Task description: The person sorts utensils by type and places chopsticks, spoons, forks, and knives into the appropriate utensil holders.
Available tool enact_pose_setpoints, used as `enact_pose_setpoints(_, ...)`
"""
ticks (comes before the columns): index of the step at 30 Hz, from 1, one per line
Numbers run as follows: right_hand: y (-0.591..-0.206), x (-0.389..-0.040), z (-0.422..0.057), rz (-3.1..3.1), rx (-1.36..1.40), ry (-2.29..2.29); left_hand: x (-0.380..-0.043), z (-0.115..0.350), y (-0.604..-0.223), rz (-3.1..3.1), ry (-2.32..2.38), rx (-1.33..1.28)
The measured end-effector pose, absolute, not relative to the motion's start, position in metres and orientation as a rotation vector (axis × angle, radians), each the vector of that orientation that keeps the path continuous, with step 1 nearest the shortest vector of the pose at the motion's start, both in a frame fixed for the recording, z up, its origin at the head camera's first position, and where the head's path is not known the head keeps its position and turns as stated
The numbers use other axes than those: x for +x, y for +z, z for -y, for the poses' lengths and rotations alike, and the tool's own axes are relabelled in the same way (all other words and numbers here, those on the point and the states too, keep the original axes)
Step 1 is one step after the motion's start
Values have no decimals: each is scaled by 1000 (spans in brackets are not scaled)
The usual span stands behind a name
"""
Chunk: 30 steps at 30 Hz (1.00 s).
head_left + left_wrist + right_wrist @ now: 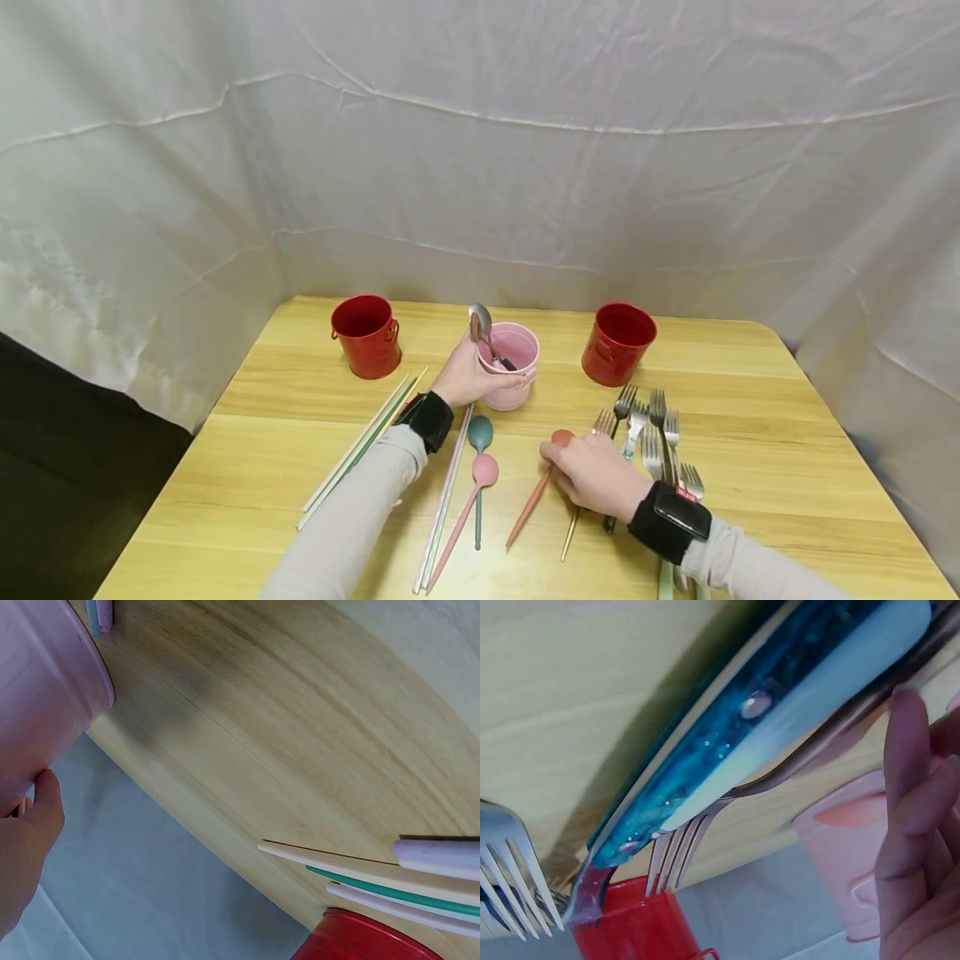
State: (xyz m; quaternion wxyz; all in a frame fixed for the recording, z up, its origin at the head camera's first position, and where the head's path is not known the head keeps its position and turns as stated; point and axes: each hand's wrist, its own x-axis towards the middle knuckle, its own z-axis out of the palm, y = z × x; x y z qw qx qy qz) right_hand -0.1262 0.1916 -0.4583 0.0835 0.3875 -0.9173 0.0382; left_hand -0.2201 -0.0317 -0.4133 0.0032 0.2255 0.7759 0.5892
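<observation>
Remotely, through the head camera, I observe the left hand (474, 375) grasping a glossy pink round bucket (508, 397) by its side; metal spoons (482, 317) lean in this vessel, bowls above the rim; the bucket occupies the middle of the far half of a yellow wood-grained table (247, 467), between a glossy red bucket at left (373, 350) and a second red bucket at right (611, 354); the right hand (594, 475) bends its fingers over the neck of a slender orange spoon (529, 510), nearer me than the pink bucket; whether they pinch it I cannot tell; beside it a slim bronze-coloured fork (570, 535) passes beneath that hand; a long pink spoon (486, 471) crosses a dark teal spoon (481, 433) between the forearms; right of these, I note assorted metal forks (657, 408); at left, thin pale and green chopsticks (352, 450) lie slantwise.
</observation>
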Motion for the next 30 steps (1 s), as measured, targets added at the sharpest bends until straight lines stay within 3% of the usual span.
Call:
enact_pose_setpoints(7,-454,-136,-194,2667,971,559,-229,31,-427,-2487,1830,776)
enact_pose_setpoints(15,-444,-145,-197,2545,703,1184,-223,32,-418,-2466,1840,817)
enact_pose_setpoints(30,-396,-148,-183,2413,464,1572,-236,32,-435,-2508,1798,859)
